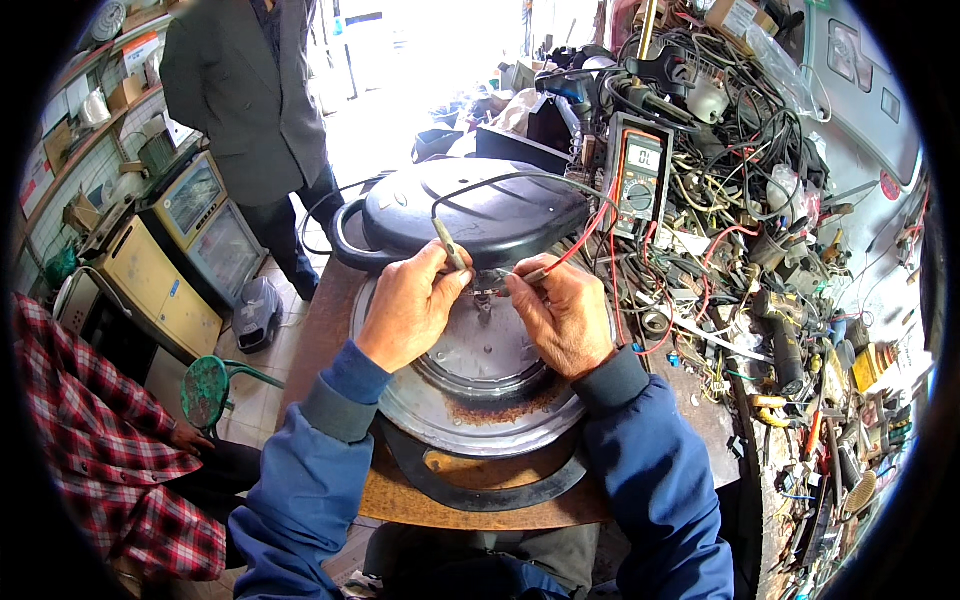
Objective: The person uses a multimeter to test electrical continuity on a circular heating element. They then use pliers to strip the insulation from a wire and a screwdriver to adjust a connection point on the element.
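Note:
My left hand (pixel 412 318) pinches a multimeter test probe (pixel 450 243), whose dark lead arcs away to the right. In my right hand (pixel 568 322) is a second probe (pixel 538 274) with a red lead. Both probe tips come close together over a small fitting at the upper middle of a round metal appliance part (pixel 400 425); whether they touch it is hard to see. Rust-brown staining marks the metal's near side. Just behind lies a black, rounded appliance shell (pixel 470 205). The multimeter (pixel 640 170) stands tilted beyond my right hand, its screen lit.
A black ring (pixel 480 497) lies under the metal part on the wooden table (pixel 400 497). Tangled cables (pixel 700 190), tools and a cordless drill (pixel 785 340) crowd the right side. Two people stand or sit at left, near a green stool (pixel 205 393) and cabinets (pixel 150 285).

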`<state>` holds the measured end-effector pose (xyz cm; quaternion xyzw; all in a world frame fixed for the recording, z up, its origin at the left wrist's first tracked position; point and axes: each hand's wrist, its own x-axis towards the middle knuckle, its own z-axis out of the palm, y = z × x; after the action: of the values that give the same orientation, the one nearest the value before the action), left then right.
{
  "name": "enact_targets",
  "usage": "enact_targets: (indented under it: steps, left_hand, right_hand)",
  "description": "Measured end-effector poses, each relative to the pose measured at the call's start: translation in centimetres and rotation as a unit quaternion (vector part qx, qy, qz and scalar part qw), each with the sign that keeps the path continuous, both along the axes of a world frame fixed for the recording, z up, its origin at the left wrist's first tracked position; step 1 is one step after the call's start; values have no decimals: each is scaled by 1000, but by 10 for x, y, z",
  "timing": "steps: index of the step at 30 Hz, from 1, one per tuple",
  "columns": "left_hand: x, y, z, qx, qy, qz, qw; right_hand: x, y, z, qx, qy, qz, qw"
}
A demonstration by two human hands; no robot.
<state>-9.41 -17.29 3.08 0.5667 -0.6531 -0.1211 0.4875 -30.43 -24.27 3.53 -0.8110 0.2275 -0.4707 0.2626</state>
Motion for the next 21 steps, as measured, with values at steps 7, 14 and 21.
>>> enact_targets:
  steps: [7,14,21]
  left_hand:
    - [-2,3,4,2,13,-13,1000]
    - [0,3,4,24,17,-11,1000]
    - [-1,2,6,31,16,-5,999]
  right_hand:
    - [-1,4,0,-55,5,7,998]
    - [-1,5,1,-40,-2,-10,999]
    - [2,5,0,100,-68,1,993]
